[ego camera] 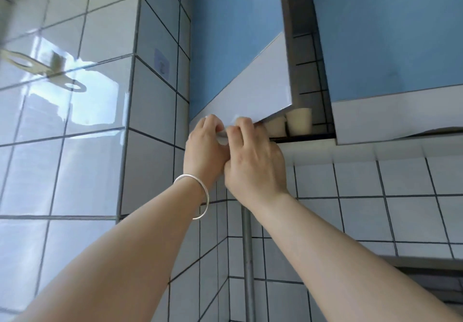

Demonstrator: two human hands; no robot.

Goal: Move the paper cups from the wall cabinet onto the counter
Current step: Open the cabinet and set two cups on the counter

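The wall cabinet's left door [240,53], blue with a pale lower band, stands partly swung out. Both hands hold its bottom edge. My left hand [205,146], a silver bangle on the wrist, curls its fingers over the edge. Touching it on the right, my right hand [253,156] hooks its fingers under the same edge. Through the gap, white paper cups [299,121] stand upside down on the cabinet's bottom shelf [310,135], just right of my right hand. More cups behind the door are mostly hidden.
The right cabinet door [390,45] is closed. A tiled corner column [150,96] stands left of the cabinet. A vertical metal pipe [246,259] runs down the tiled wall below my hands. A glossy tiled wall [62,121] fills the left side.
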